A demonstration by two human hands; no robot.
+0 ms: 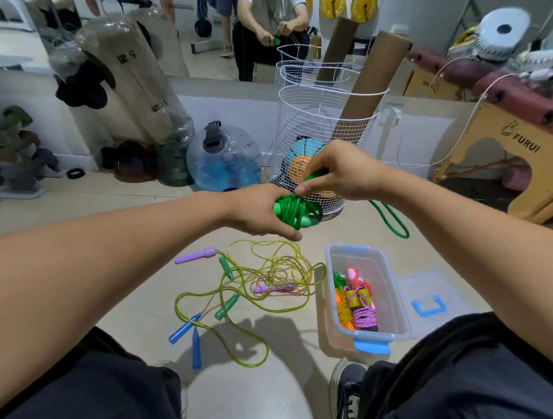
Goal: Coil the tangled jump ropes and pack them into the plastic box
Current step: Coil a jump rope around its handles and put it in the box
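My left hand (259,211) grips a green jump rope (296,210), its handles bundled with coils wound round them. My right hand (339,171) pinches the same rope just above the bundle; a loose green loop (392,221) trails down to the floor on the right. Below lies a tangle of yellow-green ropes (264,273) with purple (196,257), teal and blue handles (185,330). The clear plastic box (390,281) stands open on the right, holding several coiled ropes (356,305) in pink, orange and green.
The box lid (431,299) with a blue handle lies right of the box. A white wire basket (325,131) with balls and a cardboard tube stands behind my hands. Water bags and weights line the mirror wall at left; a wooden bench is at right. My knees frame the bottom.
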